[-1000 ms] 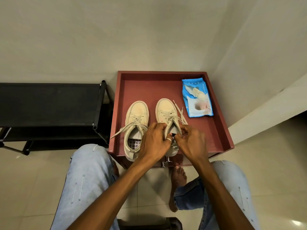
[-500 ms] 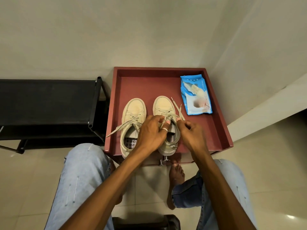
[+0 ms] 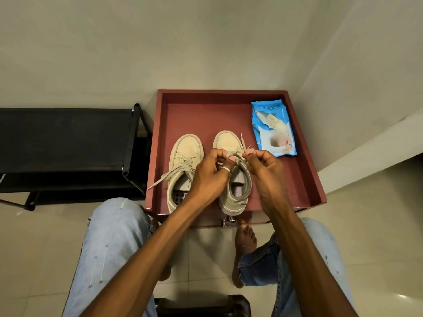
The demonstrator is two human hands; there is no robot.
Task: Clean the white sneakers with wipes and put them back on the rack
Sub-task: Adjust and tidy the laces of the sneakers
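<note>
My left grip (image 3: 210,175) and right grip (image 3: 265,170) pinch the laces (image 3: 238,157) of one white sneaker (image 3: 229,140).
I see that sneaker standing on the red table (image 3: 206,117), toe away from me, the other sneaker (image 3: 186,152) just beside it with laces loose; the blue wipes pack (image 3: 273,129) lies near the far right corner, the black rack (image 3: 66,138) to the left.

The left hand (image 3: 210,176) and right hand (image 3: 266,172) pinch the laces (image 3: 239,156) of one sneaker (image 3: 226,140) on the red worktop (image 3: 206,117). The second sneaker (image 3: 186,147) stands just left of it. A wipes pack (image 3: 273,129) lies at the far right, and a black rack (image 3: 66,138) stands left.
</note>
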